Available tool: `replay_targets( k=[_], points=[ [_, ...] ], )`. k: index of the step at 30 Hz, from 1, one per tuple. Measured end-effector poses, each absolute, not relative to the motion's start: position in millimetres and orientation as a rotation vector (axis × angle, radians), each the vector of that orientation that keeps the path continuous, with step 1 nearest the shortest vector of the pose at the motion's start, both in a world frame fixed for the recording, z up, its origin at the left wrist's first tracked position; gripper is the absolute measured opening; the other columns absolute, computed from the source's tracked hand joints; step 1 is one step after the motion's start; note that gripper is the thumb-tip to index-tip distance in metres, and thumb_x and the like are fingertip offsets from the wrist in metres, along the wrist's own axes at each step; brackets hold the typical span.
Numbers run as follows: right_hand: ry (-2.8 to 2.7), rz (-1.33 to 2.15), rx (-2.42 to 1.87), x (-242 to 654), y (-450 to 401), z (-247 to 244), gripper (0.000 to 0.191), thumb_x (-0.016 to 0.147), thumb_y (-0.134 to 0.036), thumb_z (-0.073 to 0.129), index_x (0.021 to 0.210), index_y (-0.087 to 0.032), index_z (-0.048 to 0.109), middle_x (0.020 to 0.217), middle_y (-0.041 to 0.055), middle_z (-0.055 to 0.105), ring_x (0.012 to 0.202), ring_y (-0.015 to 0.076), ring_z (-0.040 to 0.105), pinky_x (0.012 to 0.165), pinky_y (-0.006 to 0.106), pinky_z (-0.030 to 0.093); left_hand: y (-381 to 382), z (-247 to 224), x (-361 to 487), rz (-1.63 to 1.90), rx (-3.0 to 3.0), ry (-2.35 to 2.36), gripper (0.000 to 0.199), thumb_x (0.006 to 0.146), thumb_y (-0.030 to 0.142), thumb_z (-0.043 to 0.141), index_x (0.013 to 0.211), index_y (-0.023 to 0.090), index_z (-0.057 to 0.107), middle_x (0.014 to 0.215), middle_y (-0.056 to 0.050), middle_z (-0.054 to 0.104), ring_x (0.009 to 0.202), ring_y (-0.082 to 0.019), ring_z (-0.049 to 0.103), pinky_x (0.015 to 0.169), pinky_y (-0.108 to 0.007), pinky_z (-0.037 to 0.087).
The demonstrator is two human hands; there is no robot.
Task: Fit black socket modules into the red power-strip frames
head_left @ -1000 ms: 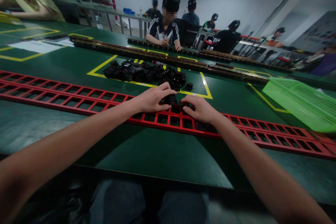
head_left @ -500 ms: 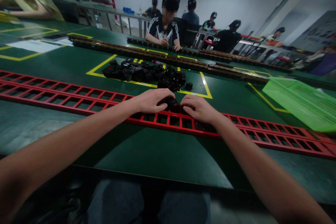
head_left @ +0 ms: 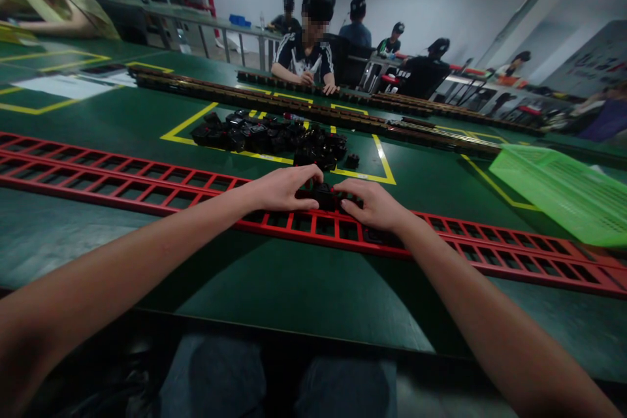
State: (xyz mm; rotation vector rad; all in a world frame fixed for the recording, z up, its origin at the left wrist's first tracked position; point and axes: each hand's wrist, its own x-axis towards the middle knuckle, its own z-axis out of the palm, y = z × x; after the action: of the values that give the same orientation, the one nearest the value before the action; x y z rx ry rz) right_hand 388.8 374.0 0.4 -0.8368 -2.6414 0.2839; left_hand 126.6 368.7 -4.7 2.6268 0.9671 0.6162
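Over the red slotted frame (head_left: 326, 227), a small black plastic part (head_left: 324, 195) sits between my two hands. My left hand (head_left: 289, 188) is closed on it from the left, fingers over the far side and thumb at the near side. My right hand (head_left: 375, 201) is curled at the part's right side, fingertips at a small red spot on it. Something dark also shows between the right thumb and fingers, too dim to make out. Below my right wrist, another black piece (head_left: 379, 236) lies in the frame's slots.
A pile of black parts (head_left: 264, 134) lies beyond the frame inside yellow tape. To the right stands a green plastic basket (head_left: 558, 189). Long dark brown strips (head_left: 294, 103) cross the table further back. A person (head_left: 308, 46) sits opposite; others are behind.
My left thumb has moved slightly right along the black part, and its fingers have lifted a little. My right fingertips have shifted slightly left, against the part.
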Motion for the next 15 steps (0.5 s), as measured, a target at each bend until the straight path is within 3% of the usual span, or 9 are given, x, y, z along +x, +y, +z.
replay_targets(
  k=[7,15],
  points=[
    [-2.659,0.294,-0.829,388.5,372.3,2.9,0.034,0.091,-0.034,0.058,0.119,-0.017,0.066,0.114,0.0139,0.070,0.103,0.0268,0.066,0.091,0.044,0.051,365.9,-1.7,125.9,0.609,2.710,0.860,0.033,0.082,0.017,0.050,0.115,0.018,0.051,0.112,-0.009,0.062,0.098,-0.022,0.061,0.085,-0.034,0.047],
    [-2.641,0.305,-0.873,387.6,371.3,3.6,0.027,0.090,-0.029,0.058,0.114,-0.020,0.065,0.107,0.0097,0.070,0.095,0.0235,0.065,0.086,0.039,0.050,368.3,-5.8,128.9,0.613,2.719,1.035,0.030,0.086,0.028,0.062,0.113,0.019,0.053,0.106,-0.006,0.063,0.092,-0.021,0.061,0.076,-0.031,0.045]
  ],
)
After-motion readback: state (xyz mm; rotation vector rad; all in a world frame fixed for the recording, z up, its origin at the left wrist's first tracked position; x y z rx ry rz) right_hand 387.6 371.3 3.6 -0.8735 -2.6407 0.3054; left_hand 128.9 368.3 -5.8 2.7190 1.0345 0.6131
